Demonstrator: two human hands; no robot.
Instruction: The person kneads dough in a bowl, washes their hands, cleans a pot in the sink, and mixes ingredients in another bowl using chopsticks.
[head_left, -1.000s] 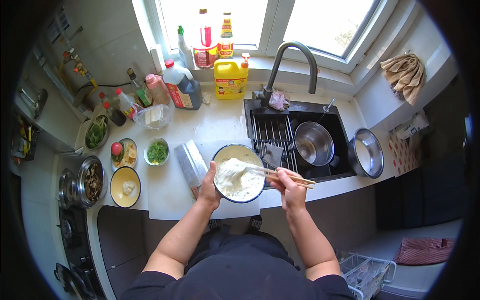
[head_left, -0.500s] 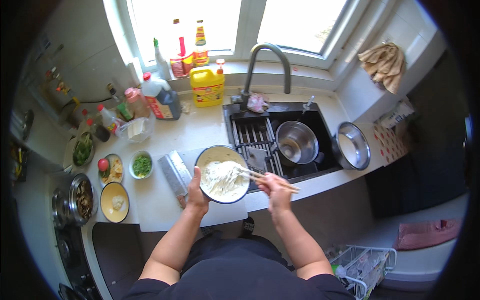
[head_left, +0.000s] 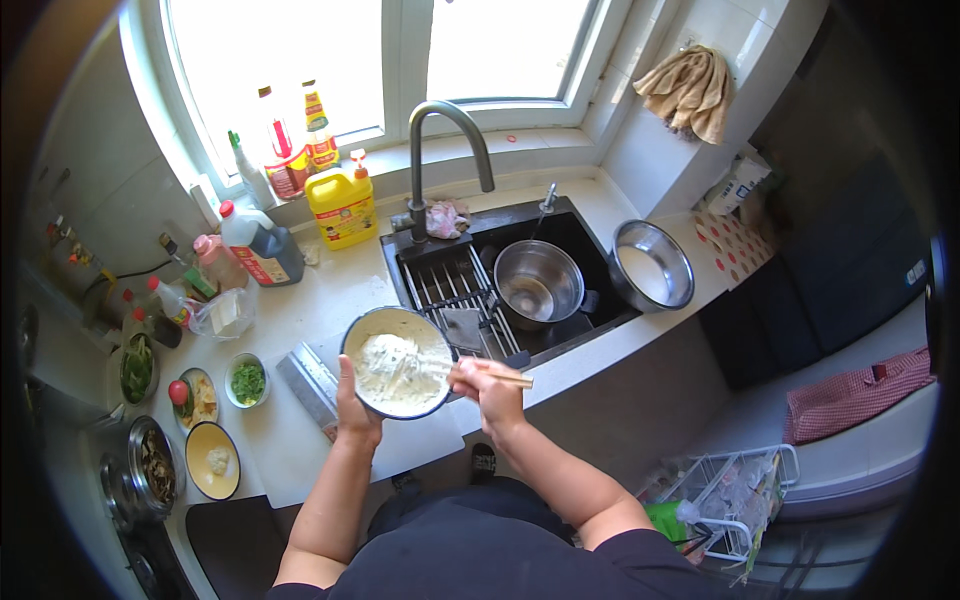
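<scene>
Left hand [head_left: 358, 408]: clamped on the left side of the enamel bowl [head_left: 402, 321], thumb up along the rim, other fingers mostly hidden behind.
Right hand [head_left: 494, 397]: fingers together, clamped around the wooden chopsticks [head_left: 518, 380], just outside the bowl's right rim.
Wooden chopsticks: slanted leftward over the rim, far ends blurred at the white floury mixture [head_left: 388, 362].
Enamel bowl: cream inside, dark-rimmed, between both hands, over the right part of the white cutting board [head_left: 290, 460] and near the sink [head_left: 575, 237].
White floury mixture: heaped and uneven, inside the enamel bowl.
Cleaver [head_left: 308, 382]: flat on the white cutting board, just left of the enamel bowl, handle end by the left wrist.
Left of the white cutting board: chopped greens [head_left: 247, 383] in a small white bowl; beside them, a yellow bowl [head_left: 205, 437] with a pale chopped heap.
Sink: black, steel pot [head_left: 540, 258] in the right part, slatted rack [head_left: 437, 283] across the left.
Tabletop [head_left: 340, 282], far side: yellow jug [head_left: 341, 207], near the gooseneck faucet [head_left: 416, 170].
Right of the sink: steel bowl [head_left: 668, 255], white inside the bottom.
</scene>
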